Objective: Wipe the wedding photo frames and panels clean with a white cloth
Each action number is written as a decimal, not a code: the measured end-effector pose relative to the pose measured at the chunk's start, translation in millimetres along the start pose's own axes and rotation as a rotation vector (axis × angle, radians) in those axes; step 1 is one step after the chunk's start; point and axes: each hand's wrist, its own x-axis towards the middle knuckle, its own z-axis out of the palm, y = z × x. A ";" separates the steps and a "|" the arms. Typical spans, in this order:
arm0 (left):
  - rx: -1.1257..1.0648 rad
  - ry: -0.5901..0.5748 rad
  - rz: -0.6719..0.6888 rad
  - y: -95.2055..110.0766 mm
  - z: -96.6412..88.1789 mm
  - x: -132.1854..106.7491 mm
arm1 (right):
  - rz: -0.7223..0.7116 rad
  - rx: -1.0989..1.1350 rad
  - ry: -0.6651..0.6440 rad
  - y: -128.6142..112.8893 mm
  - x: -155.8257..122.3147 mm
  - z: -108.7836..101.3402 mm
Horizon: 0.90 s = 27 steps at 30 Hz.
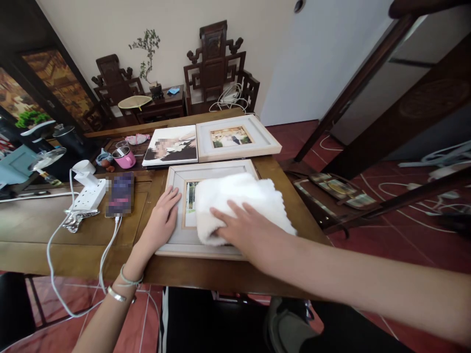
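A light wooden picture frame (pixel 176 245) lies flat on the wooden table (pixel 44 230) right in front of me. My left hand (pixel 164 218) rests open and flat on the frame's left border, fingers pointing away from me. My right hand (pixel 245 225) lies flat with spread fingers on a fluffy white cloth (pixel 239 196) that covers most of the frame's glass. Only a strip of the photo shows at the cloth's left edge.
Behind it lie a second framed photo (pixel 237 137) and an unframed print (pixel 171 146). To the left are a phone (pixel 119 194) on a cable, a white power strip (pixel 88 193) and a pink mug (pixel 124 158). Carved chairs (pixel 217 68) stand against the far wall.
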 end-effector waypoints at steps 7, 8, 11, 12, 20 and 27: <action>-0.002 -0.001 0.004 -0.3 0.0 -0.2 | 0.088 -0.216 0.265 76.1 41.6 16.1; -0.003 -0.001 0.004 -0.4 0.0 -0.3 | 0.092 -0.244 0.284 81.8 45.5 16.8; -0.005 -0.001 0.001 -0.6 0.0 -0.4 | 0.100 -0.288 0.274 83.0 48.6 18.2; -0.005 -0.003 -0.001 -0.7 0.0 -0.4 | 0.097 -0.281 0.249 78.5 46.3 17.9; -0.002 -0.001 -0.002 -0.4 -0.1 -0.3 | -0.012 -0.017 -0.003 5.0 -7.5 -5.3; -0.009 -0.014 -0.017 0.9 -0.7 -0.2 | -0.057 0.125 -0.032 -7.0 -17.9 -8.3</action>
